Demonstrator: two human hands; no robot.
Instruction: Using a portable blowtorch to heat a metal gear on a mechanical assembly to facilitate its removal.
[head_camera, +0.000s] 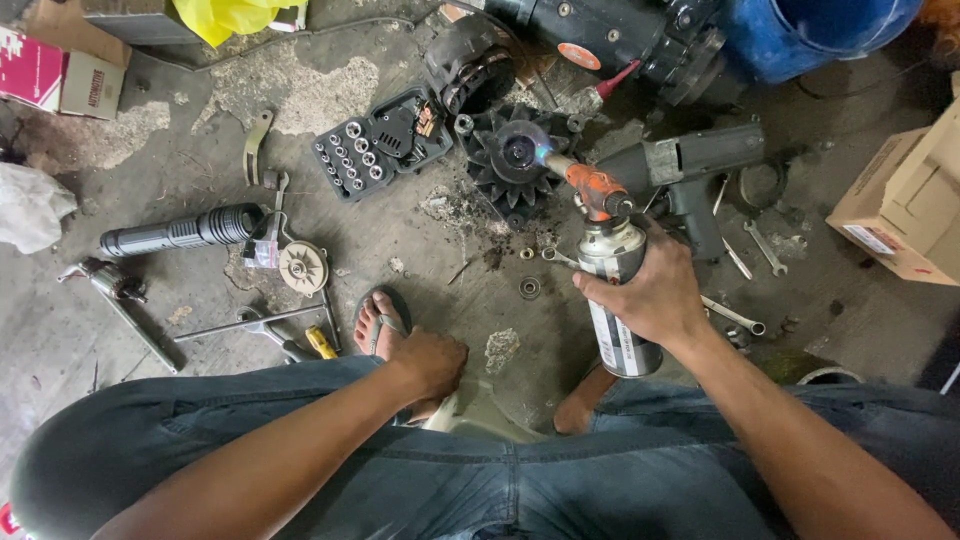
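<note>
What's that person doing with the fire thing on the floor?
A person sits low over a dirty concrete floor. Their right hand holds a gas torch can, and its small blue flame points at the middle of a black finned metal part. Their left hand rests by their knee, holding nothing. A socket set and wrenches lie around.

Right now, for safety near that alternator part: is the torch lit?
Lit: a small blue flame shows at the blowtorch nozzle, aimed at the finned alternator part.
</note>
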